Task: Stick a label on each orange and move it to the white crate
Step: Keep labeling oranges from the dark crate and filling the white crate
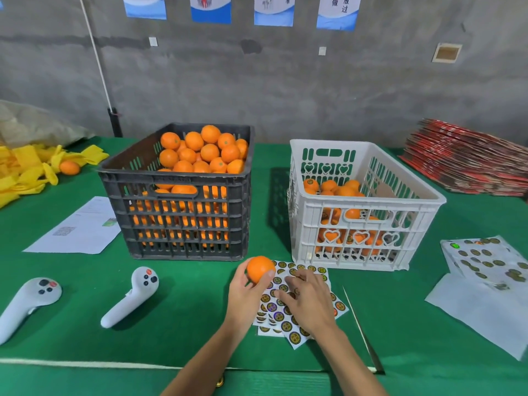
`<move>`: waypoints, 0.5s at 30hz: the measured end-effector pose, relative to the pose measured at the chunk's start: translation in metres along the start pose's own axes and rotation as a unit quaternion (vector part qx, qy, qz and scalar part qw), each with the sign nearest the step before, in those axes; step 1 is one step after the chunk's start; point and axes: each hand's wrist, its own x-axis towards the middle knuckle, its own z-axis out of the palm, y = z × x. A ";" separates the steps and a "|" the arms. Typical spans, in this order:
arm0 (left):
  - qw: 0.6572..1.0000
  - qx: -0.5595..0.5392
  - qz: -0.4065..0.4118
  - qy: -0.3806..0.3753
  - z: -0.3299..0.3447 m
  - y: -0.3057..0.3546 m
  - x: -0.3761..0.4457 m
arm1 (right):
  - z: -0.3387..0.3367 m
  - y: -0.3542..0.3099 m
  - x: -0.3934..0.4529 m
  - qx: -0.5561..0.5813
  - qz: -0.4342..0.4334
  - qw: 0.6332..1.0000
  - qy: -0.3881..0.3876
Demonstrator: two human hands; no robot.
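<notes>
Orange (pixel 260 269) in the L hand (pixel 246 291): round, bright, smooth-looking peel, no label seen on the side facing the cam. Being round, it has no clear long axis; stem end not visible, so can't tell which way it points. L grip: fingers and thumb curled round the orange from below, holding it just above the label sheets (pixel 298 305), at approx 6 o'clock of the gap btw the two crates.

R hand (pixel 307 300) lies palm-down on the label sheets, fingers spread and fairly straight, tips touching the sheet; whether it pinches a label can't be told. Sheets carry rows of round dark/gold stickers, fanned out on the green tabletop (pixel 185 324).

Black crate (pixel 177 218) at 11 o'clock of the hands, heaped w/ oranges to the rim. White crate (pixel 368 224) at 1 o'clock, part-filled w/ oranges, some showing labels. More sticker sheets (pixel 485 261) at 3 o'clock, near the tabletop edge. Two white controllers (pixel 131 295) at 9 o'clock, lying flat. Paper sheet (pixel 77 227) at 10 o'clock, beside the black crate. Lone orange on yellow wrapping (pixel 28 170) far left.
</notes>
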 end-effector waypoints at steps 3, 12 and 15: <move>1.000 -0.002 0.009 0.000 -0.001 0.000 -0.001 | 0.002 -0.001 0.001 0.002 0.002 1.000 0.013; 0.999 0.000 0.016 -0.033 -0.001 0.002 -0.005 | 0.003 -0.003 0.000 0.037 0.006 0.999 0.037; 1.000 -0.002 0.012 -0.028 -0.003 0.001 -0.005 | 0.000 -0.002 0.001 0.070 0.019 0.997 0.039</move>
